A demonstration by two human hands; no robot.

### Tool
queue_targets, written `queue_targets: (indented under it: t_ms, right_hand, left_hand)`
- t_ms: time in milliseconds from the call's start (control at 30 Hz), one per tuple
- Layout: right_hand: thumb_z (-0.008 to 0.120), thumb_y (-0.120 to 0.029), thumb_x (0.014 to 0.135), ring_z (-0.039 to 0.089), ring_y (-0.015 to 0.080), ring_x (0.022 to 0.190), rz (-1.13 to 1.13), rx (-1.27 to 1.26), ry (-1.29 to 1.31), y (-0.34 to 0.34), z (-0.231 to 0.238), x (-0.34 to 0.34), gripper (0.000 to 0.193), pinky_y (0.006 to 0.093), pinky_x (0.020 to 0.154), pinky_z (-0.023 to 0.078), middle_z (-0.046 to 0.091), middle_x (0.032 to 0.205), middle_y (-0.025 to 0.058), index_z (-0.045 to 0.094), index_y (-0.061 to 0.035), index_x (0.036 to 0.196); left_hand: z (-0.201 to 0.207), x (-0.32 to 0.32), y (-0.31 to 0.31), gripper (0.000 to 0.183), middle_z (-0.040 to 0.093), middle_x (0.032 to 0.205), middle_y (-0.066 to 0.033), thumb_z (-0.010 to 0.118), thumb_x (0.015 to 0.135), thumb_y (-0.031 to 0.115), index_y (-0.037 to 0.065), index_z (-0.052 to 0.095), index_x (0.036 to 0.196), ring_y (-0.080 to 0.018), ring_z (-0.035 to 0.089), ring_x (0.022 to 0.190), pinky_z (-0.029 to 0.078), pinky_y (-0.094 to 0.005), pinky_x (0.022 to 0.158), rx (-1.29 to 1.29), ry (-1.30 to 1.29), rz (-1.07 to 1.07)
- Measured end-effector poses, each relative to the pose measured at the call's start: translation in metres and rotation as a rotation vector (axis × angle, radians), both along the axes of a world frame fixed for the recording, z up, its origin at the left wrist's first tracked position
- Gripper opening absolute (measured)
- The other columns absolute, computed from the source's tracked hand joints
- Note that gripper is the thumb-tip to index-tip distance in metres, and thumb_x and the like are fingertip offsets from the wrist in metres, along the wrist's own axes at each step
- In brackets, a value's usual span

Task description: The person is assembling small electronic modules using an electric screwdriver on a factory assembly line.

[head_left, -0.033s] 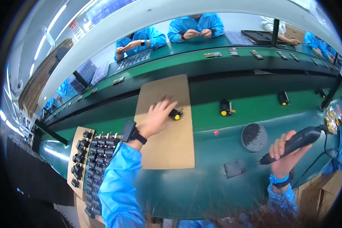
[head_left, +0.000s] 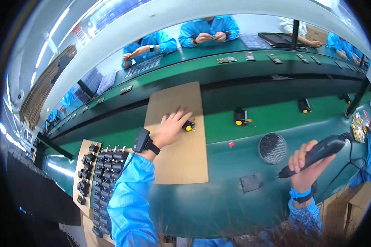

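Wrapped around a corded black hand tool, the fingers of the worker's right hand are closed, and the tool's narrow tip points down and to the left, clear of the table. That is how it looks to me in the head view, where the left hand reaches out over a tan cardboard sheet with its fingers spread, their tips blurred. Just beside that hand, partly covered by it, a black part with a yellow round piece sits on the sheet; whether the hand touches it, I cannot tell. A black box is strapped to the left wrist, a thin cable trailing from it. Off to the right of the sheet, similar parts stand spaced along the green strip, the nearest black-and-yellow unit well apart from the left hand. Between the sheet and the right hand I see a round ridged dish partly filled with small dark pieces, a flat black plate and a tiny red piece. Rows of black parts crowd near the left forearm. Across the line, a co-worker in blue holds something small with both hands.
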State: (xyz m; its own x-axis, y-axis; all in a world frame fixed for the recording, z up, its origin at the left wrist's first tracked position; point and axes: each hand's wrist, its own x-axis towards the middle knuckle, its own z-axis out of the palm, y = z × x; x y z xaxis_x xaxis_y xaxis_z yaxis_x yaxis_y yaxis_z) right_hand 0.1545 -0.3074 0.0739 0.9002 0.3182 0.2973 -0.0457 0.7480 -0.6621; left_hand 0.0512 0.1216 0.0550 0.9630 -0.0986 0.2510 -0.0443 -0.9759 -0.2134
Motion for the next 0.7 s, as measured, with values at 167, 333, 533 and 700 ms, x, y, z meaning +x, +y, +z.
queue_targets:
  t_ms: [167, 333, 533, 700]
  right_hand:
    - [0.023, -0.085, 0.088, 0.042, 0.0121, 0.042, -0.022, 0.028, 0.031, -0.010, 0.003, 0.003, 0.081, 0.0285, 0.040, 0.038, 0.042, 0.057, 0.0008, 0.048, -0.0079, 0.094]
    - [0.022, -0.087, 0.086, 0.042, 0.0119, 0.041, 0.007, 0.047, -0.002, -0.019, 0.006, 0.008, 0.083, 0.0280, 0.040, 0.039, 0.042, 0.055, 0.0010, 0.048, -0.0078, 0.093]
    - [0.026, -0.079, 0.093, 0.041, 0.0110, 0.041, 0.047, 0.086, -0.090, -0.016, 0.011, 0.008, 0.076, 0.0263, 0.040, 0.037, 0.042, 0.057, -0.0001, 0.047, -0.0061, 0.096]
    - [0.026, -0.081, 0.091, 0.041, 0.0113, 0.040, 0.069, 0.071, -0.091, -0.013, 0.006, 0.007, 0.078, 0.0267, 0.039, 0.038, 0.042, 0.057, 0.0001, 0.048, -0.0062, 0.096]
  left_hand:
    - [0.000, 0.012, 0.000, 0.064, 0.058, 0.134, -0.0162, 0.068, 0.077, 0.000, 0.006, 0.050, 0.138, -0.0375, 0.053, 0.122, 0.045, -0.0441, 0.103, -0.353, 0.319, 0.025]
    - [0.028, -0.013, -0.042, 0.062, 0.061, 0.120, -0.0153, 0.077, 0.074, 0.015, 0.003, 0.057, 0.131, -0.0360, 0.058, 0.109, 0.047, -0.0425, 0.096, -0.197, 0.223, 0.116]
    - [0.027, -0.037, -0.187, 0.065, 0.061, 0.112, -0.0156, 0.082, 0.070, 0.016, 0.002, 0.060, 0.130, -0.0316, 0.058, 0.104, 0.048, -0.0372, 0.090, -0.753, 0.018, -0.041]
    - [0.008, -0.028, -0.254, 0.065, 0.059, 0.111, -0.0123, 0.083, 0.071, 0.020, -0.001, 0.060, 0.128, -0.0312, 0.055, 0.096, 0.047, -0.0403, 0.084, -0.735, 0.025, -0.189]
